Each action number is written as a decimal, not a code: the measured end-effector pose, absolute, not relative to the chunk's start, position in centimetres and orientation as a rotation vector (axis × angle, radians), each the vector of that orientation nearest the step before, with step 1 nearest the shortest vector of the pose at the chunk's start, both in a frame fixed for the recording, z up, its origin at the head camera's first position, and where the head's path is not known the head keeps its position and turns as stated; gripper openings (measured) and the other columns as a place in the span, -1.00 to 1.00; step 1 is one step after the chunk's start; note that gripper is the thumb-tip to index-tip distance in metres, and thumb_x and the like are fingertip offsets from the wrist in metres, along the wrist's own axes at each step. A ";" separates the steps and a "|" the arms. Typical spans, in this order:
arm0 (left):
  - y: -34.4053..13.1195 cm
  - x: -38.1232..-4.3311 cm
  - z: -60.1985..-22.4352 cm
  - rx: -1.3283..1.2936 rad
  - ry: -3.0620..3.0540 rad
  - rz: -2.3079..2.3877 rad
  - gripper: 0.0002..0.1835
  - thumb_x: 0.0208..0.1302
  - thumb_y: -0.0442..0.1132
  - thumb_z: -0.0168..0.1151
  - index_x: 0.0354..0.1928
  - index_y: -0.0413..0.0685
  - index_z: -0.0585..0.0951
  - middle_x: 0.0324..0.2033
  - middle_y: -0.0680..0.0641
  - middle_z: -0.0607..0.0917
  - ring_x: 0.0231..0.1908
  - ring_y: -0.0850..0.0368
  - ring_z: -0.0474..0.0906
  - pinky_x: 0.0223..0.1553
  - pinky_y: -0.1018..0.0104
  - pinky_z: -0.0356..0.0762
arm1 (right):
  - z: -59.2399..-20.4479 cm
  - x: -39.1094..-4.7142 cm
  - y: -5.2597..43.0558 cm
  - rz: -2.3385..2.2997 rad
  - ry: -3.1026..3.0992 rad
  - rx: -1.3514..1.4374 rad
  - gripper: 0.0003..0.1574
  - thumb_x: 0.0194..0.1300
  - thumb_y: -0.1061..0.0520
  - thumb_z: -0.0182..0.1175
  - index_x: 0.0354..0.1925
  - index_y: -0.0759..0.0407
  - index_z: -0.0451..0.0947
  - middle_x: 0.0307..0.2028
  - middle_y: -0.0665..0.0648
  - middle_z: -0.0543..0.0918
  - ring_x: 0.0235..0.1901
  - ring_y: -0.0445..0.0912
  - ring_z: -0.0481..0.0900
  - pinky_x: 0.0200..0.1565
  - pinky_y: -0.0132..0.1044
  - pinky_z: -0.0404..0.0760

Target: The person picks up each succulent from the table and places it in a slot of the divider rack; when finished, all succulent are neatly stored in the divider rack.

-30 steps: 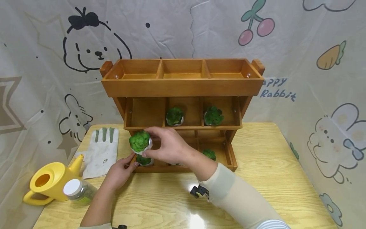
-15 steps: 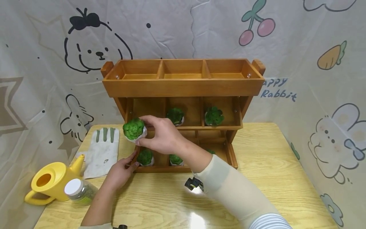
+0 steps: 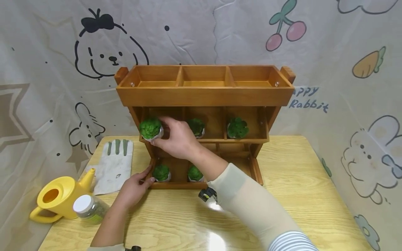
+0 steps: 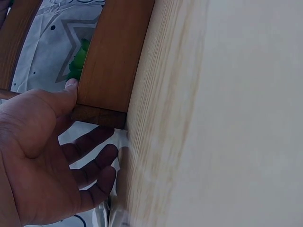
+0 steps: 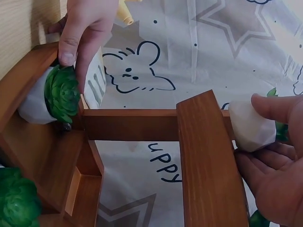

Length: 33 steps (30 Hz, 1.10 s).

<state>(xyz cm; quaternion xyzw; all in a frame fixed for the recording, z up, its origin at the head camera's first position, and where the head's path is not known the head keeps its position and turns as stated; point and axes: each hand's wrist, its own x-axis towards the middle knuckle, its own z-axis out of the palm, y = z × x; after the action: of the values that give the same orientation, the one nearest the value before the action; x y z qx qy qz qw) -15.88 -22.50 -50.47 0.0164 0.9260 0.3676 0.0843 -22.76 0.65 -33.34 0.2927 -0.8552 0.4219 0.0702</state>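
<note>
My right hand pinches a small potted succulent between thumb and fingers, at the front of the middle tier's left compartment. In the right wrist view its faceted white pot shows just above the tier's front board. The three-tier wooden plant shelf stands on the table. My left hand holds the bottom tier's left front corner, thumb over the rim and the other fingers outside. Beside that thumb sits another potted succulent in the bottom left compartment.
Two potted succulents, one central and one right, sit in the middle tier. Another succulent stands in the bottom middle compartment. Left on the table are a yellow watering can, a white-lidded jar and a glove.
My right hand has carried the potted succulent upward from above the bottom tier to the middle tier's left compartment. The left hand keeps its place on the shelf corner.
</note>
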 end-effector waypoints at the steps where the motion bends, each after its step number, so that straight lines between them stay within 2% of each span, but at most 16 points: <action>1: -22.5 -15.9 -50.5 0.050 2.764 1.095 -0.30 0.57 0.19 0.10 0.60 0.10 0.28 0.36 -0.34 0.50 0.21 -0.29 0.55 0.17 -0.24 0.49 | -33.3 -22.9 0.6 1.261 -2.581 0.870 -0.13 0.22 0.02 0.53 0.41 0.14 0.46 0.18 0.09 0.70 0.10 -0.13 0.68 0.09 -0.33 0.61; 17: -22.4 -15.8 -50.4 0.046 2.776 1.088 -0.32 0.57 0.17 0.10 0.60 0.14 0.29 0.33 -0.35 0.53 0.17 -0.27 0.58 0.15 -0.24 0.51 | -33.3 -23.8 -1.3 1.096 -2.697 0.725 -0.16 0.26 0.05 0.48 0.44 0.07 0.42 0.19 0.12 0.68 0.16 -0.02 0.64 0.16 -0.19 0.60; 28: -22.6 -15.8 -50.7 0.033 2.774 1.083 -0.30 0.56 0.22 0.08 0.60 0.13 0.28 0.31 -0.35 0.54 0.15 -0.25 0.59 0.14 -0.23 0.52 | -32.8 -24.2 -1.3 0.988 -2.850 0.774 -0.11 0.37 0.06 0.40 0.53 0.14 0.28 0.15 0.17 0.68 0.10 0.00 0.65 0.11 -0.15 0.62; 33: -22.5 -15.8 -50.7 0.034 2.775 1.094 -0.30 0.57 0.20 0.09 0.60 0.13 0.27 0.34 -0.37 0.50 0.19 -0.29 0.56 0.17 -0.25 0.49 | -32.3 -24.5 -0.9 1.032 -2.898 0.807 -0.11 0.35 0.07 0.43 0.53 0.11 0.30 0.15 0.14 0.66 0.09 -0.03 0.62 0.12 -0.17 0.58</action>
<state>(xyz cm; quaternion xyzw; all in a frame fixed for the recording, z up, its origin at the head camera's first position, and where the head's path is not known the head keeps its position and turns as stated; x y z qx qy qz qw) -15.80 -22.53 -50.66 0.0115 0.9273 0.3656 0.0791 -24.46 -0.86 -32.34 0.2536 -0.9111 0.3244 -0.0195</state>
